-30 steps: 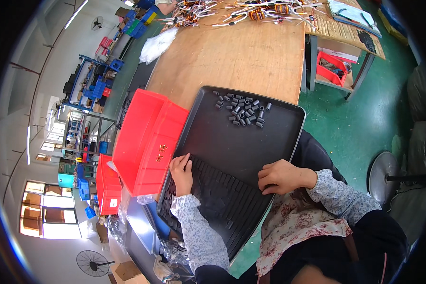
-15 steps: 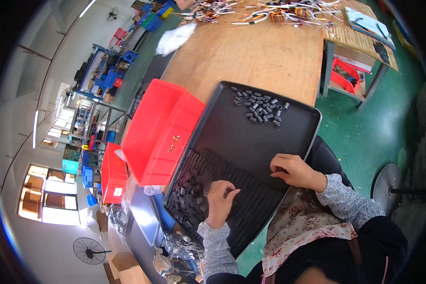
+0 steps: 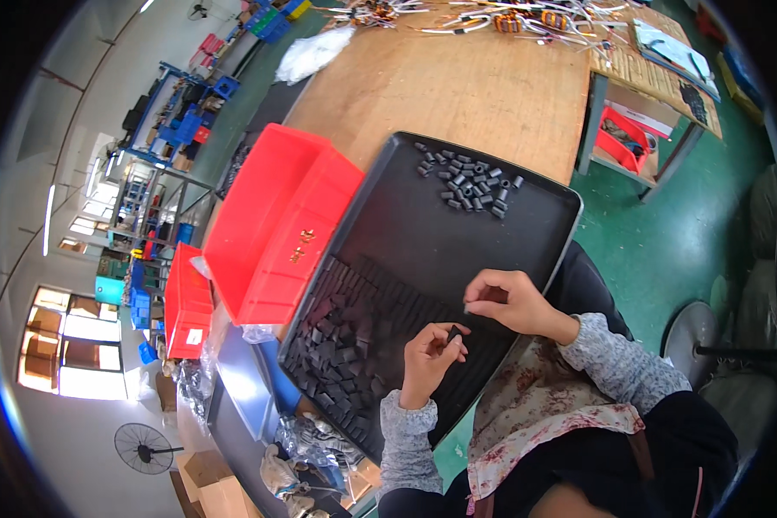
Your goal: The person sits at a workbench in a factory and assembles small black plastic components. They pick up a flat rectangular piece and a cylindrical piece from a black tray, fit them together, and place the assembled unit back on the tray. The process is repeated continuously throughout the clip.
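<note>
A black tray (image 3: 509, 244) lies slanted before me. Small black blocks (image 3: 332, 350) are heaped loosely in its near left part, and rows of like blocks (image 3: 397, 289) lie side by side across its middle. Between thumb and fingers, my left hand (image 3: 429, 363) pinches a small black block (image 3: 455, 332) above these rows. Just to the right and slightly farther off, my right hand (image 3: 520, 304) is closed in a pinch; a tiny dark bit shows at its fingertips, too small to name. The hands are close but apart. Short black tubes (image 3: 473, 183) lie scattered at the tray's far end.
A large red bin (image 3: 276, 224) stands against the tray's left side, with a smaller red bin (image 3: 188, 302) beyond it. The wooden table (image 3: 440, 86) carries bundles of wired coils (image 3: 527, 19) at its far edge. Plastic bags (image 3: 315, 436) lie at lower left.
My left hand has moved right from the loose heap and now shows a black block in its fingers. My right hand has come left toward it. The whole view has shifted slightly.
</note>
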Motion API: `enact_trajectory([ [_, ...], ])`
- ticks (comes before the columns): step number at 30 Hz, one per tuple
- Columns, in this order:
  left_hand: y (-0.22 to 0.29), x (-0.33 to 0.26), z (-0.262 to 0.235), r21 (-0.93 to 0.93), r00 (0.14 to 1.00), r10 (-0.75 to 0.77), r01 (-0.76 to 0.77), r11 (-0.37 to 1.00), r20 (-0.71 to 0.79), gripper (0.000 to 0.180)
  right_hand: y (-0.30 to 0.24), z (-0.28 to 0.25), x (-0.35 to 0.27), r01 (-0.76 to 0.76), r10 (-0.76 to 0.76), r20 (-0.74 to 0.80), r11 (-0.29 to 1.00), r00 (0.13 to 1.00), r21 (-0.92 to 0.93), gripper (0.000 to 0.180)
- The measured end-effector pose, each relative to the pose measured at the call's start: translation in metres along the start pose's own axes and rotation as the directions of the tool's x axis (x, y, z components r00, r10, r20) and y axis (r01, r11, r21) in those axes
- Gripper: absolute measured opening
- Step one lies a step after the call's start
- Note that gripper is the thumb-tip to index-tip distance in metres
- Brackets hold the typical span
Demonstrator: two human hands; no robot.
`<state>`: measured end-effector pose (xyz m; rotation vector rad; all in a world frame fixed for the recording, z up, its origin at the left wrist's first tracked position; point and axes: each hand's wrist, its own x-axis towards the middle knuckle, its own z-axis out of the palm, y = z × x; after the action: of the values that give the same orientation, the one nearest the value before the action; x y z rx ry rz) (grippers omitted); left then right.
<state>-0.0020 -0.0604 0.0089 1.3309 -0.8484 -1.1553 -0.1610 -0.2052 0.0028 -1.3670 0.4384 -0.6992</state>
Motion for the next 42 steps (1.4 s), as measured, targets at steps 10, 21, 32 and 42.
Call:
enact_trajectory([
  [10,-0.017,0.000,-0.001,0.048,0.994,-0.077,0.074,0.996,0.071,0.028,0.018,0.001,-0.004,-0.141,0.084,0.245,0.964,0.966,0.224,0.006],
  [21,-0.005,0.002,0.011,0.050,0.996,-0.084,0.085,0.995,-0.012,0.030,0.014,-0.002,-0.005,-0.129,0.060,0.219,0.939,0.974,0.319,0.006],
  [32,-0.010,0.002,0.005,0.090,0.995,-0.091,0.087,0.992,0.048,0.034,0.013,-0.001,-0.007,-0.116,0.057,0.212,0.953,0.976,0.279,0.006],
  [42,-0.008,0.003,-0.002,-0.217,0.995,-0.096,0.091,0.972,-0.013,0.037,0.006,0.001,-0.009,0.340,-0.309,0.168,0.917,0.936,-0.208,0.022],
])
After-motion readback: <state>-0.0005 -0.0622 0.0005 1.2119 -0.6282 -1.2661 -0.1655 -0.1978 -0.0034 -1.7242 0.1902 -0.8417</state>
